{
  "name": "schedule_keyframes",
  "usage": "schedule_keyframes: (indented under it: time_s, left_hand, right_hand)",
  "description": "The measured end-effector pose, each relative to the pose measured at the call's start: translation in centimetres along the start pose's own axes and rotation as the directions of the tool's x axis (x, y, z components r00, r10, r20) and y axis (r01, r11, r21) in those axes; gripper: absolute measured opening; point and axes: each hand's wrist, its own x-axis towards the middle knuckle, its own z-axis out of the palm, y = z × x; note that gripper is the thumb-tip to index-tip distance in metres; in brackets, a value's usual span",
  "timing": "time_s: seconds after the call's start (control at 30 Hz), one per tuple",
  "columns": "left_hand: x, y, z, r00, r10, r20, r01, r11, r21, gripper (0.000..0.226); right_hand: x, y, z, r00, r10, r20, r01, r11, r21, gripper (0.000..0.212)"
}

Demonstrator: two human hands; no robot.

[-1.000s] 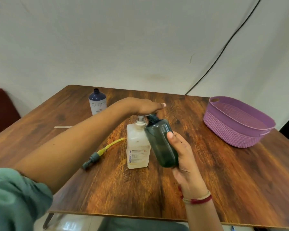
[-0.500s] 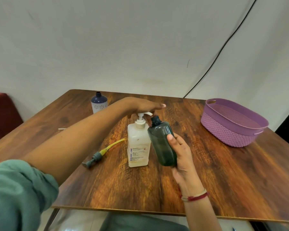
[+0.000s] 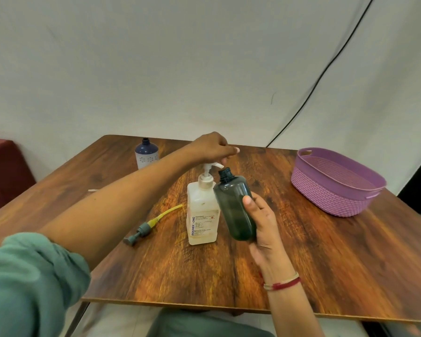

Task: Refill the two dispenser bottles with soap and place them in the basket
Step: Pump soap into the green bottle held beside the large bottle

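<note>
A white soap pump bottle point(image 3: 202, 215) stands mid-table. My left hand point(image 3: 212, 148) rests on top of its pump head point(image 3: 210, 166), fingers curled over it. My right hand point(image 3: 265, 222) grips a dark green dispenser bottle point(image 3: 235, 203), uncapped, tilted with its open neck just under the pump spout. A second dispenser bottle point(image 3: 146, 153), blue on top and white below, stands uncapped at the far left of the table. The purple basket point(image 3: 333, 198) sits at the right, with nothing visible inside.
A grey pump cap with a yellow tube point(image 3: 151, 224) lies on the wooden table point(image 3: 326, 263) left of the soap bottle. A thin white stick point(image 3: 93, 190) lies further left. A black cable point(image 3: 326, 69) runs down the wall behind.
The pump head has risen and my left hand has lifted with it. The green bottle's neck stays under the spout. The camera view shifted slightly.
</note>
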Motion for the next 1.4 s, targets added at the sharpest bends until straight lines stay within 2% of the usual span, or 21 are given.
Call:
schedule_keyframes:
  time_s: [0.03,0.1,0.2,0.3,0.5,0.6,0.67,0.7,0.73,0.83,0.9,1.03,1.13,1.4]
  left_hand:
    - [0.0,0.0,0.0,0.998,0.018,-0.061,-0.015,0.999,0.05,0.031]
    - [-0.2,0.0,0.1,0.973,0.074,-0.216,-0.037,0.985,0.169,0.026]
    - [-0.8,0.3,0.0,0.914,0.164,-0.371,-0.094,0.975,0.201,0.02]
    - [-1.4,0.8,-0.7,0.884,0.203,-0.422,-0.162,0.978,0.13,0.025]
    - [-5.2,0.8,-0.5,0.811,0.219,-0.542,-0.293,0.955,-0.053,0.025]
    - [-8.5,-0.2,1.3,0.736,0.254,-0.627,-0.35,0.936,-0.032,0.015]
    - [-10.8,-1.0,3.4,0.671,0.296,-0.68,-0.376,0.926,0.032,0.021]
    - [-12.1,-1.3,4.8,0.673,0.294,-0.679,-0.387,0.922,0.016,0.027]
    - [-13.4,-1.3,6.3,0.703,0.277,-0.655,-0.393,0.919,-0.032,0.036]
    - [-15.9,-1.4,10.3,0.83,0.206,-0.518,-0.35,0.916,-0.197,0.068]
    - [-16.2,-1.4,12.0,0.858,0.163,-0.487,-0.324,0.907,-0.268,0.08]
    - [-15.8,-1.2,12.8,0.891,0.06,-0.451,-0.303,0.818,-0.49,0.078]
    - [-15.2,-1.4,12.9,0.923,0.063,-0.38,-0.314,0.697,-0.645,0.059]
    - [-13.7,-1.9,12.4,0.953,0.112,-0.281,-0.287,0.63,-0.722,0.061]
  right_hand:
    - [0.0,0.0,0.1,1.0,0.0,0.004,0.0,1.0,0.0,0.055]
    - [0.1,0.0,0.1,1.0,-0.004,0.011,0.004,1.0,0.005,0.057]
    - [0.0,0.2,0.0,1.0,0.008,0.008,-0.008,1.0,0.017,0.063]
    - [-0.2,0.4,-0.1,1.0,0.015,-0.001,-0.015,1.0,0.026,0.076]
    - [-0.7,0.4,-0.6,1.0,0.0,0.029,-0.003,0.997,0.073,0.085]
    - [-1.0,0.7,-0.8,0.997,-0.037,0.063,0.031,0.996,0.087,0.074]
    - [-1.3,1.1,-0.9,0.995,-0.067,0.071,0.06,0.993,0.1,0.065]
    - [-1.4,1.2,-1.0,0.995,-0.076,0.071,0.068,0.992,0.11,0.065]
    - [-1.5,1.3,-1.0,0.994,-0.077,0.073,0.068,0.991,0.12,0.067]
    - [-1.9,1.7,-0.8,0.994,-0.064,0.091,0.048,0.985,0.168,0.081]
    - [-2.1,1.9,-0.6,0.994,-0.063,0.086,0.047,0.984,0.173,0.088]
    - [-2.5,2.0,-0.5,0.995,-0.071,0.074,0.058,0.984,0.166,0.091]
    - [-2.5,2.0,-0.7,0.994,-0.095,0.05,0.088,0.989,0.12,0.092]
    - [-2.5,1.0,-2.4,0.984,-0.157,0.08,0.166,0.978,-0.125,0.091]
